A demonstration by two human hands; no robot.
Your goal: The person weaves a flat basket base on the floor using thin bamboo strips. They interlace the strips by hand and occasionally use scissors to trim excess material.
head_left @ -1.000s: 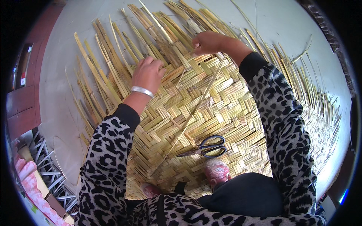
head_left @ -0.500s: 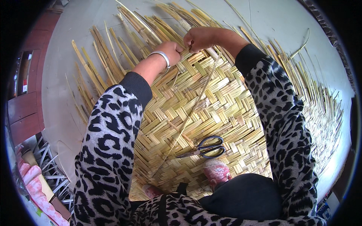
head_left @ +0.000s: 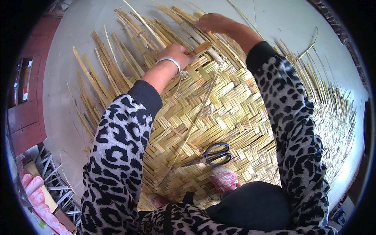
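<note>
A woven mat (head_left: 235, 113) of flattened, yellowish reed strips lies beneath my arms. At its far edge, my left hand (head_left: 176, 57) is closed on a reed strip, whose flat brown end (head_left: 202, 48) shows beside the fingers. Farther out and to the right, my right hand (head_left: 213, 23) is curled down over the loose unwoven strips (head_left: 166, 29). Its fingertips and whatever they grip are hidden. A thin loose strip (head_left: 203, 102) lies slantwise across the weave. Scissors (head_left: 215, 154) with dark handles rest on the mat near my feet, apart from both hands.
Loose strip ends (head_left: 103, 64) fan out along the left, far and right edges over the grey floor (head_left: 70, 35). My pink patterned shoe (head_left: 224, 179) stands on the mat. Reddish-brown furniture (head_left: 29, 86) and a white-legged rack (head_left: 58, 176) are at the left.
My hands have moved apart. The right has gone farther out over the loose strips; the left has stayed near the weave's edge, where the flat brown strip end now shows.
</note>
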